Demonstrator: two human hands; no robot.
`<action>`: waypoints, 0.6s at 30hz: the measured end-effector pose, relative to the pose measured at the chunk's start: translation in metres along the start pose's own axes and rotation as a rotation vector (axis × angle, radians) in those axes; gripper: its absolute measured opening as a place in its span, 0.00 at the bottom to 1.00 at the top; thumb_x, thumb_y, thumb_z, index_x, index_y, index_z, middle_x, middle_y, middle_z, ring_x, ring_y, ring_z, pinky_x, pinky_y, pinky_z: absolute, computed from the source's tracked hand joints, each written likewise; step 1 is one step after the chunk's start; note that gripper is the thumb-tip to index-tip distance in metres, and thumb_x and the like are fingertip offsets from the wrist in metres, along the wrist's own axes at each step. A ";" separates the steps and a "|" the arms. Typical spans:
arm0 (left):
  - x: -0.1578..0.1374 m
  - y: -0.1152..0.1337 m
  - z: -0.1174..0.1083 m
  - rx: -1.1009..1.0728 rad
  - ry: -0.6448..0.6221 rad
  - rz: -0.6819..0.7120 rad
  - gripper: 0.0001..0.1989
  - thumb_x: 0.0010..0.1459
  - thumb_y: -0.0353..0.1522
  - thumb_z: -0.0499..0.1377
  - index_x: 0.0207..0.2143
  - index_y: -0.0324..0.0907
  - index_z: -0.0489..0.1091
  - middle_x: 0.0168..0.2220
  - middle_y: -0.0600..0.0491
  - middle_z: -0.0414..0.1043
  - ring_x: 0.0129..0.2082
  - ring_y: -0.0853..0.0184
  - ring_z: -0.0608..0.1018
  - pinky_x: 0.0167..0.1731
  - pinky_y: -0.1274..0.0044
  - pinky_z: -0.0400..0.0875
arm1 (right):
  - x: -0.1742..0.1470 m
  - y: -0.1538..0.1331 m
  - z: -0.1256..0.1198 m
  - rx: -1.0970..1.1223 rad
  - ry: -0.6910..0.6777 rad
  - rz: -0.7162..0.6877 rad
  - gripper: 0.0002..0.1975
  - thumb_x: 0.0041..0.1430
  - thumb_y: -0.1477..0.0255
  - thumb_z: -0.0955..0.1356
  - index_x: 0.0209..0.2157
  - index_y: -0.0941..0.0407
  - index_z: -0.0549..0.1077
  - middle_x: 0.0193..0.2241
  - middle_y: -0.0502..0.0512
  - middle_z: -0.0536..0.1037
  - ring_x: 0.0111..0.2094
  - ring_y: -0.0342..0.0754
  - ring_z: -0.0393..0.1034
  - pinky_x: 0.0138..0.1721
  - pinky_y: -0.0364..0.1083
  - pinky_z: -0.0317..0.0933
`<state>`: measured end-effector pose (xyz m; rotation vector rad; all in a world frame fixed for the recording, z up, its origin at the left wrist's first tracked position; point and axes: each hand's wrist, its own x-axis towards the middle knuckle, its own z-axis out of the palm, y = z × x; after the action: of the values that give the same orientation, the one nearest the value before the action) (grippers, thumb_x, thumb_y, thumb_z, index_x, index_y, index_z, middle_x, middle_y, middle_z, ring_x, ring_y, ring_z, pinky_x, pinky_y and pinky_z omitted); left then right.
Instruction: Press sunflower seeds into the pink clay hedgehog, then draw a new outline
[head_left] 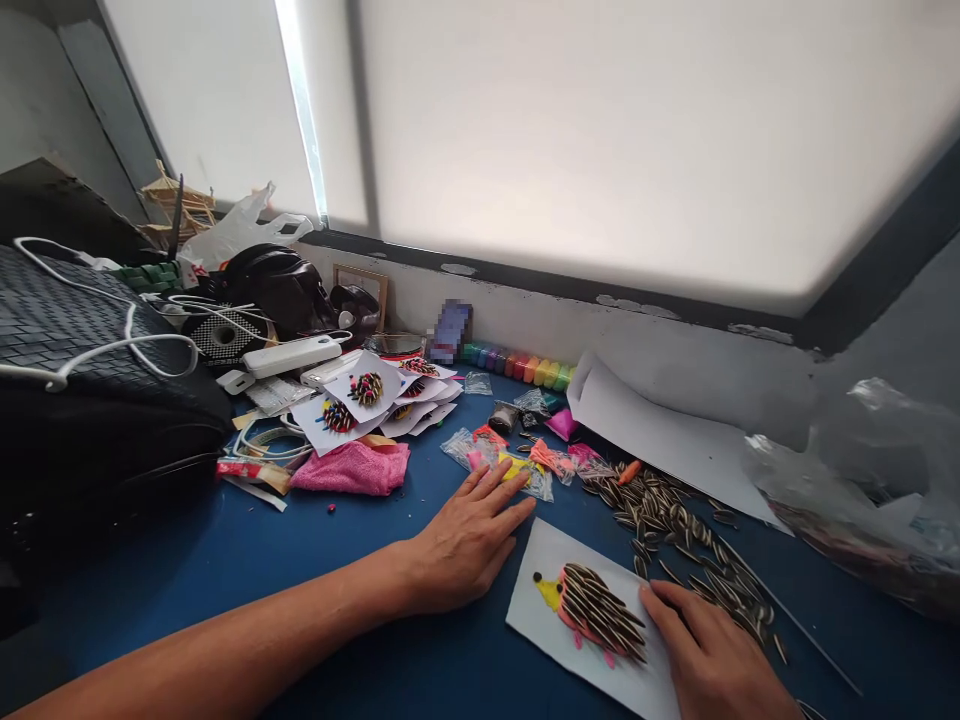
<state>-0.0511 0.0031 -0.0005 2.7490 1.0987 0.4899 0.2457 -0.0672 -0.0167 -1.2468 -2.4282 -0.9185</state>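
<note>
My left hand (469, 540) rests on the blue table, fingers stretched out and slightly spread. Its fingertips touch or lie just short of small plastic bags of yellow and pink modelling clay (516, 470). At the lower right, my right hand (720, 655) grips the right edge of a white card (536, 560); its thumb is partly hidden. On the card is a hedgehog picture (600, 612) with a yellow clay face, a black nose and eye, pink feet and a body of striped sunflower seeds. Loose sunflower seeds (664, 510) lie beyond the card and beside my right hand.
Finished hedgehog cards (365, 385) are piled at the middle left, above a pink cloth (352, 468). A black bag (97, 400) fills the left side. Clay pots (525, 367) line the wall. A thin rod (795, 620) and a clear plastic bag (877, 500) lie right.
</note>
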 end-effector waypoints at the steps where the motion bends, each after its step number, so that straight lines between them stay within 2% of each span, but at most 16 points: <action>1: 0.000 -0.001 0.001 0.000 -0.012 -0.016 0.23 0.64 0.30 0.50 0.61 0.39 0.59 0.67 0.42 0.48 0.68 0.50 0.47 0.63 0.56 0.47 | 0.002 0.001 -0.001 -0.001 0.029 -0.015 0.23 0.50 0.84 0.58 0.41 0.59 0.79 0.38 0.59 0.82 0.35 0.49 0.78 0.32 0.44 0.70; 4: 0.000 -0.005 0.002 0.003 -0.018 -0.020 0.22 0.66 0.34 0.49 0.61 0.40 0.60 0.67 0.42 0.50 0.67 0.50 0.50 0.63 0.56 0.47 | 0.003 0.003 0.000 -0.009 0.048 -0.008 0.24 0.49 0.85 0.58 0.41 0.60 0.79 0.37 0.60 0.82 0.35 0.49 0.78 0.33 0.44 0.71; 9: -0.001 -0.005 0.000 -0.002 -0.032 -0.015 0.22 0.66 0.34 0.50 0.60 0.39 0.61 0.66 0.42 0.51 0.67 0.49 0.51 0.63 0.56 0.47 | -0.004 0.006 0.007 -0.007 -0.064 -0.021 0.27 0.51 0.85 0.58 0.47 0.56 0.77 0.42 0.57 0.81 0.39 0.50 0.77 0.35 0.43 0.71; 18: 0.000 -0.007 0.001 -0.025 -0.004 -0.010 0.21 0.65 0.34 0.52 0.59 0.40 0.63 0.65 0.43 0.54 0.66 0.49 0.53 0.62 0.56 0.49 | -0.011 0.011 0.011 -0.011 -0.166 -0.028 0.27 0.54 0.84 0.58 0.51 0.55 0.74 0.45 0.58 0.80 0.43 0.50 0.76 0.38 0.43 0.72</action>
<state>-0.0550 0.0079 -0.0029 2.7203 1.0974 0.4925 0.2621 -0.0627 -0.0256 -1.3453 -2.5765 -0.8684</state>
